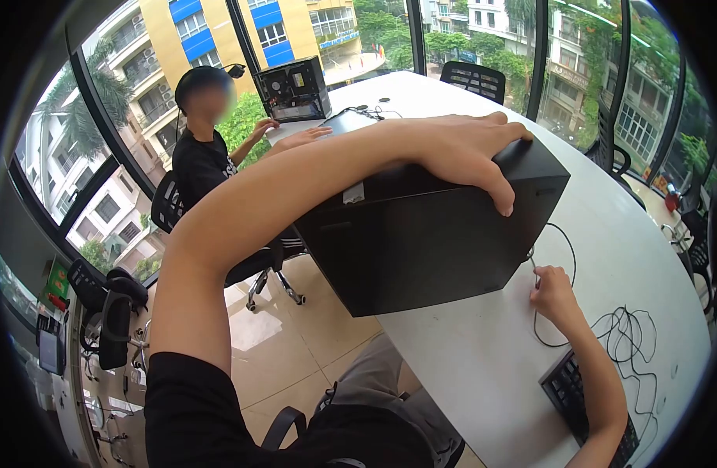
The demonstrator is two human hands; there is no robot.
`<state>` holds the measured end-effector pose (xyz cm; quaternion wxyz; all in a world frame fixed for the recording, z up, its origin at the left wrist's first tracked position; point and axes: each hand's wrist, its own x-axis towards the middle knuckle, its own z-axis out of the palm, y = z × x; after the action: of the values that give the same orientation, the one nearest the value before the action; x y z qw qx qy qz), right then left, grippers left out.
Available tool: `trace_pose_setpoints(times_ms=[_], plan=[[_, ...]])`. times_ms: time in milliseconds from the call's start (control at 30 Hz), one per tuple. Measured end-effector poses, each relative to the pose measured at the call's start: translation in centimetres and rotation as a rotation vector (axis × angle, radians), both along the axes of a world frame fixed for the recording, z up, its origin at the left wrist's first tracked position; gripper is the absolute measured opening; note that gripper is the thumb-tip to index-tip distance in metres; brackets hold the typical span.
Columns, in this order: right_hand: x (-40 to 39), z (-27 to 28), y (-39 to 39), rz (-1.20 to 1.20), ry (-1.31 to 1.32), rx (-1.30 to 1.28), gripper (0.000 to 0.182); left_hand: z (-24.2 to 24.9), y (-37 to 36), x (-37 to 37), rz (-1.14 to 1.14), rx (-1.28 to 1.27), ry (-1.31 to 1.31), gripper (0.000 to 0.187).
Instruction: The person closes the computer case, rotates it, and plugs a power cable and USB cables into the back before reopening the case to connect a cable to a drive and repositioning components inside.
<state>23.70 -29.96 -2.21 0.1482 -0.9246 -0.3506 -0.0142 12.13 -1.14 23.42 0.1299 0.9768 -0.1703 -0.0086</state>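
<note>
A black desktop computer case (421, 249) stands tilted at the table's edge in front of me, its large side panel facing me. My left hand (472, 152) reaches across its top, with the thumb bent over the near edge and the fingers on the far side. To the right of the case, my right hand (556, 295) is closed around a thin black cable (539, 331) that runs up towards the case's back. Where the cable ends is hidden. A black keyboard (569, 382) lies partly under my right forearm.
Loose cable coils (625, 331) lie on the white table (452, 374). Across the corner, a person (206, 148) sits by another computer case (294, 90) with its inside exposed. Office chairs (473, 80) stand around the table, and tall windows line the room.
</note>
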Motion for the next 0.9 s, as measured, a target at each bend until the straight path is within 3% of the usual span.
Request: trace_pose_setpoints(times_ms=[200,300,533,567,667,767,900], plan=[[-3.1,3.1,-1.4,0.029,0.281,0.110,0.032,-0.2,0.3,0.3,-0.033,0.003,-0.019,0.113],[-3.3,4.2,-2.8,0.093,0.257,0.132,0.037,-0.1,0.2,0.1,-0.027,-0.003,-0.012,0.113],[-4.0,6.9,-3.5,-0.026,0.351,0.464,0.036,-0.1,0.2,0.2,-0.019,0.005,-0.014,0.113],[-4.6,7.5,-3.4,0.018,0.188,0.435,0.031,-0.1,0.2,0.3,-0.021,0.002,-0.014,0.113],[-5.1,8.4,-2.9,0.026,0.107,0.492,0.032,-0.4,0.4,0.5,-0.032,-0.001,-0.021,0.113],[-5.0,9.9,-2.5,-0.079,0.217,0.482,0.030,-0.3,0.3,0.5,-0.030,0.009,-0.015,0.114],[-4.1,9.0,-2.8,-0.034,0.245,0.542,0.024,-0.1,0.2,0.3,-0.019,0.010,0.001,0.115]])
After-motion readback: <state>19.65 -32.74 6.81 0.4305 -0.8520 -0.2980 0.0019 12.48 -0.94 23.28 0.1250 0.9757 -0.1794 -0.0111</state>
